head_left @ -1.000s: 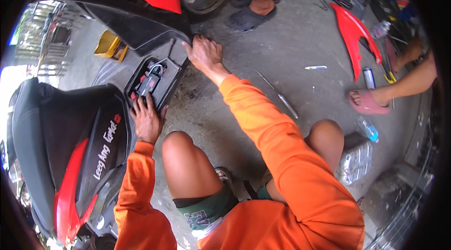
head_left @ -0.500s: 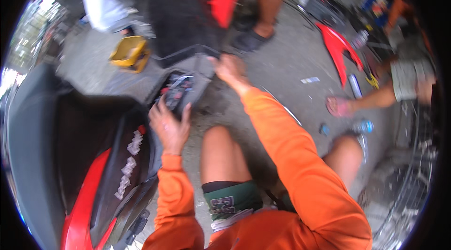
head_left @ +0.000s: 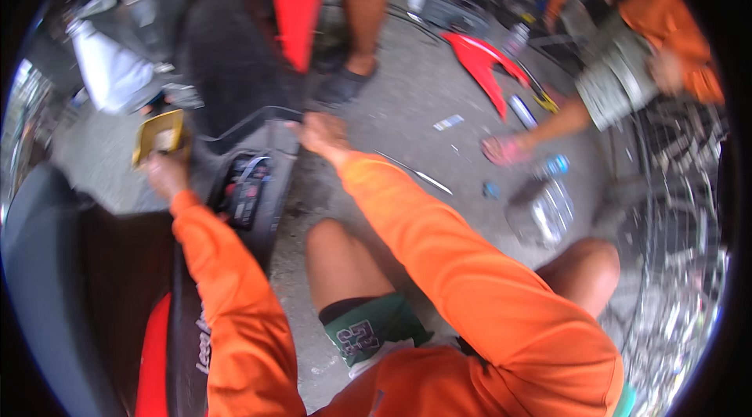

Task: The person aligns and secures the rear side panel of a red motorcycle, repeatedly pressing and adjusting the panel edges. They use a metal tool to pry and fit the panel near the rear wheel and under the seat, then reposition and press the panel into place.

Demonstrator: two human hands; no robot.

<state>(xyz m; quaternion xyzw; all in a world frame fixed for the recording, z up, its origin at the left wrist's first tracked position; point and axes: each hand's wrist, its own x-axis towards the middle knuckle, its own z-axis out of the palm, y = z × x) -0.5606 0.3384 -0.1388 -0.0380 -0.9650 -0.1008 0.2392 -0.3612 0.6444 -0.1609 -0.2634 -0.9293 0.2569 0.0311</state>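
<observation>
The left hand (head_left: 168,174) reaches far left to the near side of a yellow, open-topped plastic container (head_left: 146,135); it is blurred and its fingertips are hard to make out, so I cannot tell whether they pinch anything inside. The right hand (head_left: 323,133), farther to the right, lies at the right edge of the scooter's dark plastic floor section (head_left: 276,140), palm down, its fingers loosely together and pointing left; whether it grips the edge cannot be told.

Motion blur softens most outlines. Something pale inside the container is unclear. The black and red scooter seat section (head_left: 47,237) is cut off at the near left, and the left sleeve covers part of it. A tall red plastic panel (head_left: 298,10) runs out of view at the far side. A standing person shows only as a leg and a dark clog (head_left: 345,84); a seated person in orange at the far right is partly cut off.

The ground is grey, stained concrete (head_left: 415,119), with a red forked plastic panel (head_left: 482,64), a thin metal rod (head_left: 427,180) and a large clear plastic bottle (head_left: 548,213) lying on it. Metal wirework lines the right side.

The open black compartment with a pale cable loop (head_left: 243,190) sits between the hands, nearer than both; the yellow container is at the left hand, well apart from the right.
</observation>
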